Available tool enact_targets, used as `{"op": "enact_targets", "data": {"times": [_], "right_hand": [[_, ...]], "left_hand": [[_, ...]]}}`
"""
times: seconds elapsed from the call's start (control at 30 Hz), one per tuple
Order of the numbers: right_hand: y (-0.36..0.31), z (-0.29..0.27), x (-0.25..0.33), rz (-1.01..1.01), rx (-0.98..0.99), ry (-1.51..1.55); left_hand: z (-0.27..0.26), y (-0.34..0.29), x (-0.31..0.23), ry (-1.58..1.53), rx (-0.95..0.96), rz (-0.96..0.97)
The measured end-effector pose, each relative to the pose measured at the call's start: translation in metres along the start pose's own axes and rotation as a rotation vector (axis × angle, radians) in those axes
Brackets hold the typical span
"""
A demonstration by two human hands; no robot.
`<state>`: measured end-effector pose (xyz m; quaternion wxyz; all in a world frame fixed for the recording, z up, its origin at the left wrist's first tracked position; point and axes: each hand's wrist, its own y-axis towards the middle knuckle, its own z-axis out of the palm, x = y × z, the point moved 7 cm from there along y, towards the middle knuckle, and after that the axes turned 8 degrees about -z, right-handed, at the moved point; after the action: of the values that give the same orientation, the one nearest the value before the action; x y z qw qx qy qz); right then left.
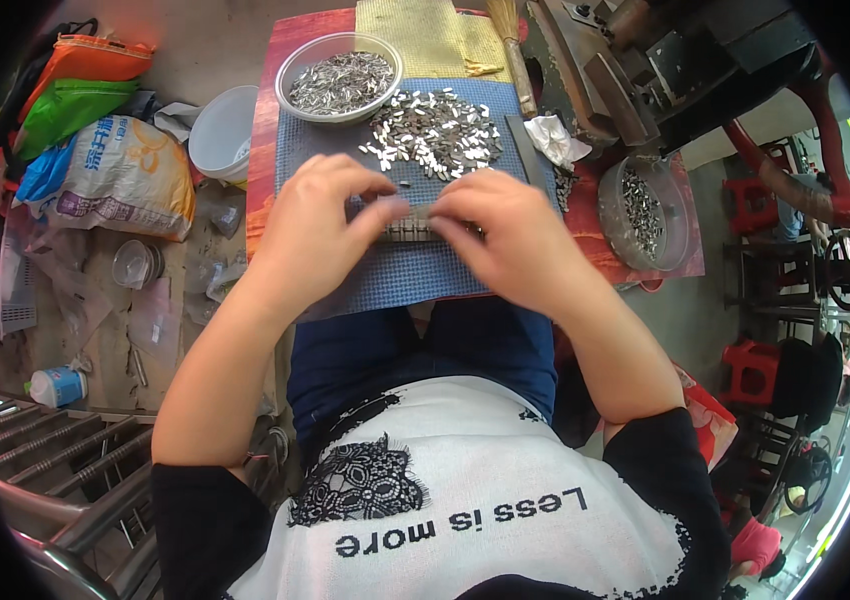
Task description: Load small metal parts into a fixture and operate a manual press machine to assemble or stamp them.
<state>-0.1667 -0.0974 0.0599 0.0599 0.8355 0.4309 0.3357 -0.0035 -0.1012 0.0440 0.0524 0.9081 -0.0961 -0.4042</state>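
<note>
A narrow slotted metal strip (409,229) lies on the blue ribbed mat (370,277), crosswise in front of me. My left hand (330,215) bends over its left end, thumb and fingers curled around it. At the other end, my right hand (505,228) is closed on the strip, with thumb below and fingers above. Both hands hide the strip's ends, and their fingertips are slightly blurred. Just beyond them spreads a loose pile of small metal pins (437,132), some shiny, some dark. A single dark pin (405,184) sits apart, between the pile and my fingers.
A white bowl (281,88) full of metal pins stands at the back left. On the right are a clear tub (683,235) of small parts, crumpled tissue (556,140) and a dark machine (675,70). A brush (513,55) lies behind. Sacks (110,175) and a bucket (225,130) stand left.
</note>
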Motion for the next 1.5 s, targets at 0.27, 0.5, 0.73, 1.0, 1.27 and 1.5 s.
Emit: {"op": "enact_targets", "data": {"times": [0.27,0.5,0.73,1.0,1.27,1.5], "right_hand": [[-0.026,-0.024,-0.038,0.238,-0.216,0.089],[-0.039,-0.013,-0.053,0.274,-0.347,0.110],[-0.035,-0.014,-0.045,0.207,-0.373,0.062],[-0.024,-0.021,-0.049,0.235,-0.345,0.138],[0.106,-0.049,-0.038,0.085,-0.303,0.013],[0.142,0.014,-0.067,0.093,-0.030,-0.260]], "left_hand": [[0.008,-0.029,0.000,0.028,-0.036,0.070],[-0.015,-0.008,-0.012,0.126,-0.175,0.142],[-0.062,0.093,0.023,0.645,0.012,-0.144],[-0.034,0.114,0.027,0.684,0.061,-0.022],[-0.040,0.106,0.035,0.456,-0.150,0.061],[-0.046,0.101,0.053,0.236,-0.203,0.031]]}}
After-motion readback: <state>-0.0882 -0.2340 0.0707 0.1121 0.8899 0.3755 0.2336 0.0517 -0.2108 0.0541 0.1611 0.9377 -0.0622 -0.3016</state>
